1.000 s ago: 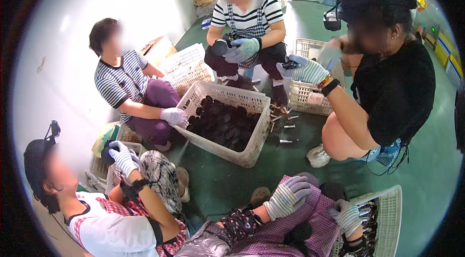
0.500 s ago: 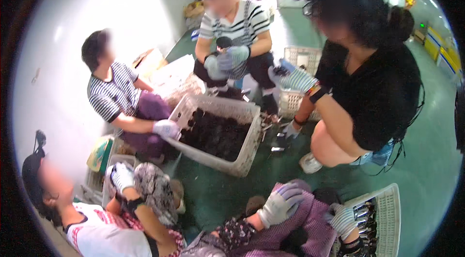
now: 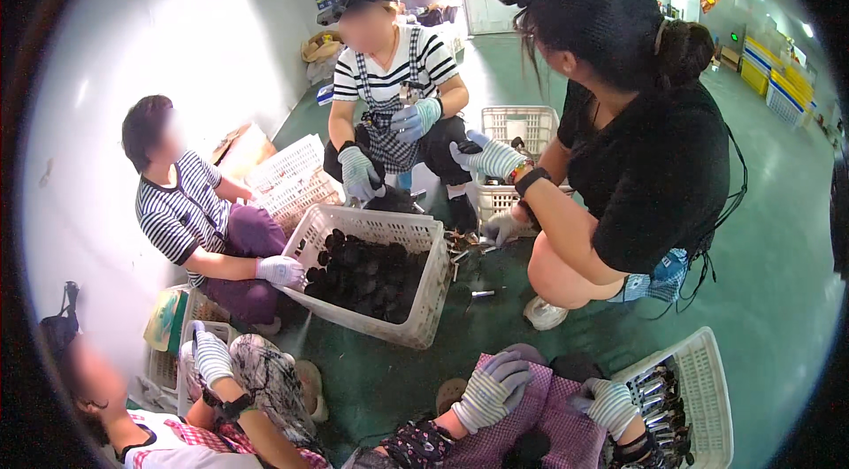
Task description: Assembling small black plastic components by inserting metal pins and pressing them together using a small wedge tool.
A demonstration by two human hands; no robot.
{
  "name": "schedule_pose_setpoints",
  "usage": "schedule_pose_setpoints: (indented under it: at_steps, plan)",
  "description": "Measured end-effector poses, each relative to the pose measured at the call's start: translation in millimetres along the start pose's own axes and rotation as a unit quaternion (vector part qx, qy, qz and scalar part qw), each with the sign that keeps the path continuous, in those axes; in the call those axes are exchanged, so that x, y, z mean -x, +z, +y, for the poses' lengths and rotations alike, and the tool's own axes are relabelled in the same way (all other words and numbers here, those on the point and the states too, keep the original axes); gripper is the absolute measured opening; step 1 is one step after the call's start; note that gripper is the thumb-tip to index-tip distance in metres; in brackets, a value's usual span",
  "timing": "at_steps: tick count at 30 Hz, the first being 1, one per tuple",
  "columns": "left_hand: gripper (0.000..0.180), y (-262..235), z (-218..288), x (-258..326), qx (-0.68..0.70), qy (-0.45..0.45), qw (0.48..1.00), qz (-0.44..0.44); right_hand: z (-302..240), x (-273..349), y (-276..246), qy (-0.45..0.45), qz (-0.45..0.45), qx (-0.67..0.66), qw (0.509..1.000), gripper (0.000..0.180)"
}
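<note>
My left hand [image 3: 492, 391], in a striped glove, lies on the pink checked cloth [image 3: 550, 411] over my lap, fingers stretched out and holding nothing I can see. My right hand [image 3: 610, 407], also gloved and with a dark wristband, rests at the cloth's right edge, fingers loosely extended. It is next to a white crate [image 3: 715, 389] of several silver pieces with black ends [image 3: 659, 403]. A dark rounded shape [image 3: 577, 367] lies just beyond my right hand. Another black round shape [image 3: 531, 449] sits on the cloth.
A pale crate [image 3: 424, 319] of black rounded pieces [image 3: 367, 279] stands mid-floor. Around it are several gloved co-workers: one seated at left [image 3: 190, 204], one crouching at far side [image 3: 393, 106], one at right in black [image 3: 654, 151], one near left. Small silver pieces [image 3: 482, 294] lie on the green floor.
My left hand has turned and settled lower on the cloth, its striped side now showing. My right hand has shifted slightly left. The far co-worker's hands have parted, and the near-left co-worker's hand has opened.
</note>
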State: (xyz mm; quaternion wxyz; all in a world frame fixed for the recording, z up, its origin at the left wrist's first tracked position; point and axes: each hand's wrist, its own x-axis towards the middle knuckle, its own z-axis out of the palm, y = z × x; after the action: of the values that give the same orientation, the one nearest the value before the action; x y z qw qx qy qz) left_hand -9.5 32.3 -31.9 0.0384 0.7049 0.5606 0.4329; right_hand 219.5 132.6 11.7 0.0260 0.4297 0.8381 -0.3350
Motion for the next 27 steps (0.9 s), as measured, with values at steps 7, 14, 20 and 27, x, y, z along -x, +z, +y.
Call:
schedule_pose_setpoints:
  at_steps: [7, 14, 20, 27]
  plan:
    - [0.031, -3, 1, -5, 0.005, -0.003, 1.000, -0.005, 19, -5, 15, -0.004, 0.022, 0.027, 0.999, 0.037]
    - [0.034, -8, 0, -7, 0.008, -0.001, 1.000, -0.010, 10, -7, 9, -0.002, 0.000, 0.042, 0.999, 0.047]
    - [0.034, -12, 2, -11, 0.012, 0.005, 1.000, -0.005, -1, -5, 1, 0.024, -0.025, 0.041, 0.999, 0.051]
    - [0.033, -12, 1, -12, 0.012, 0.002, 1.000, -0.004, -1, -5, -2, 0.008, -0.010, 0.030, 0.999, 0.043]
